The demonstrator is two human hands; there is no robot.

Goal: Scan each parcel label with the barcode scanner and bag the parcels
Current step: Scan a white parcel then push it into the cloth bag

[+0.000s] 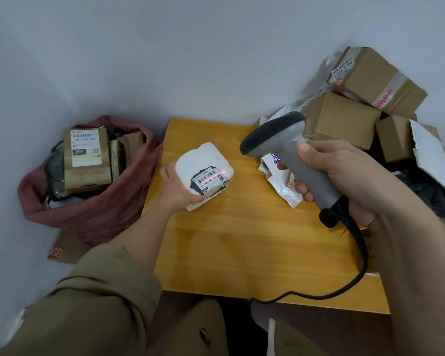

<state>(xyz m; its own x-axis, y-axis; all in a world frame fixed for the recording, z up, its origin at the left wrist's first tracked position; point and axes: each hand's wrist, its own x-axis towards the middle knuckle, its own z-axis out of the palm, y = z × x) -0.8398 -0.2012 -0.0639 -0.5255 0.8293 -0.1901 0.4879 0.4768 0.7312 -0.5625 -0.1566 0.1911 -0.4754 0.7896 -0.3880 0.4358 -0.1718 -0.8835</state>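
A white foam parcel (203,163) lies on the wooden table (242,240), its barcode label (211,179) facing up. My left hand (176,187) grips the parcel's left edge. My right hand (342,176) holds a grey barcode scanner (288,150) by its handle, head aimed left and down. A red scan line falls across the label. To the left on the floor, a dusty-red bag (93,209) stands open with a labelled brown box (86,158) and other parcels inside.
Cardboard boxes (365,98) and torn plastic mailers are heaped at the table's right. A white plastic mailer (283,186) lies on the table beneath the scanner. The scanner's black cable (355,265) trails over the near table edge. Flat cardboard (67,250) lies by the bag.
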